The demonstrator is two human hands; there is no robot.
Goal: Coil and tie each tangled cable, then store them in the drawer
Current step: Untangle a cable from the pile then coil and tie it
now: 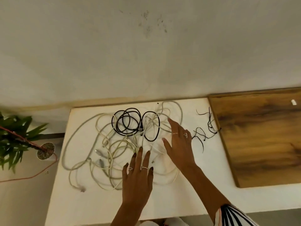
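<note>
A tangle of white and grey cables [104, 150] sprawls over the middle of the white table top [91, 203]. A black cable [128, 122] lies in loose loops at the back of the pile. My left hand [138, 173] lies flat over the front of the tangle, fingers straight and spread. Further back and to the right, my right hand [179, 144] reaches over the pile with its fingers straight, holding nothing. Several thin black ties [207, 129] lie on the table to the right of that hand. No drawer is visible.
A wooden board [260, 139] covers the table's right part, with a small white piece [293, 102] on it. A potted plant [17, 137] and an orange cord [32, 176] are on the floor at left. The wall runs close behind the table.
</note>
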